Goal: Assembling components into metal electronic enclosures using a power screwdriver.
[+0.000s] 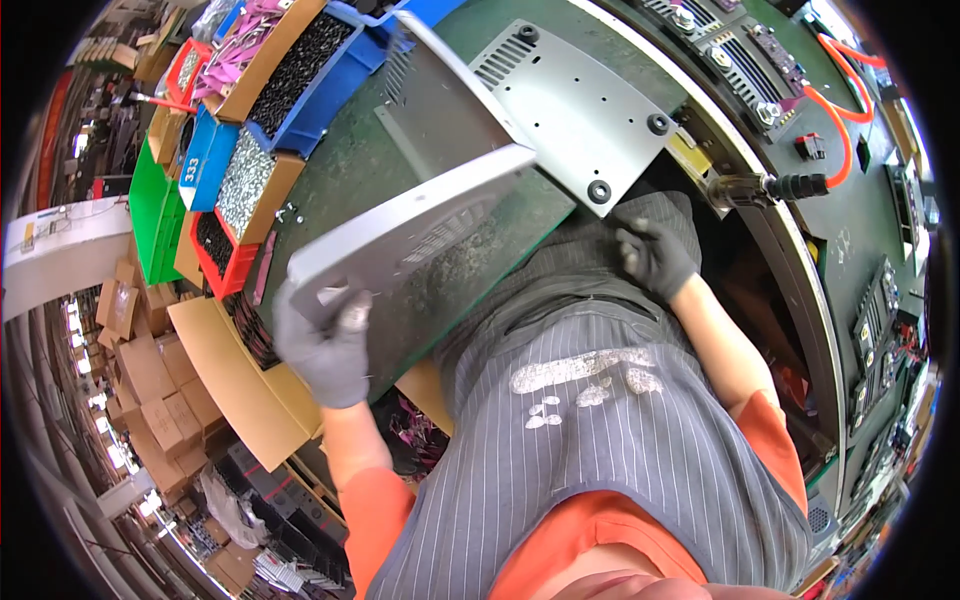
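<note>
My left hand (328, 345), in a dark grey glove, is closed on the near end of a grey sheet-metal panel (400, 225). That panel stands tilted over the bench and has vent slots. At its far end it meets a second upright panel (455, 75). A pale metal plate (570, 110) with black round feet and slots lies against them; I cannot tell whether they are one piece. My right hand (657, 250), also gloved, is over my lap, just below the plate's near corner. Its fingers are loosely bent, with nothing visible in them.
Bins of small black (300, 75) and silver screws (245, 185) stand at the left beside a green bin (155, 215). An open carton (240, 380) is below them. At right, a power screwdriver (745, 190) with an orange hose lies by a conveyor edge (800, 250) carrying assemblies.
</note>
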Tool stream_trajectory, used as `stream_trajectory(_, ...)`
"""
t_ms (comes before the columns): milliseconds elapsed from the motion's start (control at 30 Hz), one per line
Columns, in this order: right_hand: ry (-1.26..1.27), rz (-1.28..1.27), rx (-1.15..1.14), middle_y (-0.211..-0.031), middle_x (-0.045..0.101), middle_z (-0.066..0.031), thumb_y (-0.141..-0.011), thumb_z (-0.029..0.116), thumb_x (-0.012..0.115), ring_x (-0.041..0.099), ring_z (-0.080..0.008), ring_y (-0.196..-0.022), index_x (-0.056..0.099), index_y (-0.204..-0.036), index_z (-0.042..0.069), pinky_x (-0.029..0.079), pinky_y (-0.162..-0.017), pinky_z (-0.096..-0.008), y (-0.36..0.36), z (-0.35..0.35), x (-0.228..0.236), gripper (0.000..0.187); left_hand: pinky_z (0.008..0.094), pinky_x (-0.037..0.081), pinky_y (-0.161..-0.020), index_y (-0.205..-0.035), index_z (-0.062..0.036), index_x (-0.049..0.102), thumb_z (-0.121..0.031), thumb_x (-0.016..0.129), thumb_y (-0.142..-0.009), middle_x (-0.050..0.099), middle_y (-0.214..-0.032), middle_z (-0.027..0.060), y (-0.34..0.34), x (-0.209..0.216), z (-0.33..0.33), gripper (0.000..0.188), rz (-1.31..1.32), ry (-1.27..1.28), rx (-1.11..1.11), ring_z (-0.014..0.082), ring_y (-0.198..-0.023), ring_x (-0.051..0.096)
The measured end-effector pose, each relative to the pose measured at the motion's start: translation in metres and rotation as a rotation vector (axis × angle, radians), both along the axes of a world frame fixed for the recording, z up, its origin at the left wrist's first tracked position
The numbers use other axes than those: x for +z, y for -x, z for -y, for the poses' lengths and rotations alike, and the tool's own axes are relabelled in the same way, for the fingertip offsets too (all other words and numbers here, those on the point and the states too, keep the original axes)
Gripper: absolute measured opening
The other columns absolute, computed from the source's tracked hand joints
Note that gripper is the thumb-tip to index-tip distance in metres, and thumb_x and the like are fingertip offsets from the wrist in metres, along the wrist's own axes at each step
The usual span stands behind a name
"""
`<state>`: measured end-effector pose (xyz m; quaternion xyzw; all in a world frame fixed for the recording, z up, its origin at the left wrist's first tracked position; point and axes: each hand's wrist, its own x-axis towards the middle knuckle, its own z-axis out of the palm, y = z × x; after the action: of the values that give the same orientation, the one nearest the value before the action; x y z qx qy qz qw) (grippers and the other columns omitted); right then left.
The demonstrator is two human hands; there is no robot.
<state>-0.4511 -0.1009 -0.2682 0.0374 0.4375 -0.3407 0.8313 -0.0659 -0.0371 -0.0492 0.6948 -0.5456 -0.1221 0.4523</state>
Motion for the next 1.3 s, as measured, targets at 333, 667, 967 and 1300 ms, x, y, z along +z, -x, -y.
stream_trajectory(333,0.412,0.393,0.355,-0.06,0.059,-0.0119,-0.098,0.015,0.049,0.058,-0.0219,-0.051,0.044,-0.142,0.004,0.047,-0.049,-0.0314,-0.052,-0.028,0.133,0.045,0.0396,0.05,-0.082,-0.101,-0.0089,0.063,-0.023,0.091,-0.062,0.059,-0.085,0.0038,0.012,0.034,0.006,0.051,0.357,0.201,-0.248,0.0196,-0.078,0.057)
stream_trajectory(667,1.142,-0.614,0.098,-0.072,0.065,-0.0036,-0.071,0.017,0.086,0.056,-0.0068,-0.054,0.064,-0.1,-0.003,0.04,-0.048,-0.0181,0.003,0.05,0.232,0.042,0.0326,0.051,-0.069,-0.107,-0.0076,0.064,-0.016,0.081,-0.076,0.061,-0.093,0.0069,-0.004,-0.058,-0.009,0.036,-0.037,-0.105,-0.485,0.0221,-0.078,0.062)
stream_trajectory(967,1.27,-0.532,0.136,-0.064,0.061,-0.0039,-0.081,0.015,0.076,0.057,-0.0104,-0.052,0.062,-0.101,-0.003,0.046,-0.052,-0.0233,-0.032,0.12,0.211,0.031,0.039,0.048,-0.073,-0.099,-0.0051,0.067,-0.024,0.065,-0.091,0.058,-0.085,0.0121,0.038,-0.076,0.025,0.021,-0.034,-0.149,-0.596,0.0291,-0.08,0.058)
stream_trajectory(1300,1.562,-1.26,-0.68,-0.082,0.067,-0.0102,-0.09,-0.005,0.053,0.062,-0.0119,-0.07,0.059,-0.123,-0.008,0.052,-0.069,-0.0257,0.036,0.038,0.222,0.033,0.0368,0.047,-0.067,-0.092,-0.0047,0.063,-0.014,0.075,-0.082,0.055,-0.08,0.0097,0.023,-0.084,0.027,0.019,0.084,0.009,-0.576,0.028,-0.073,0.056)
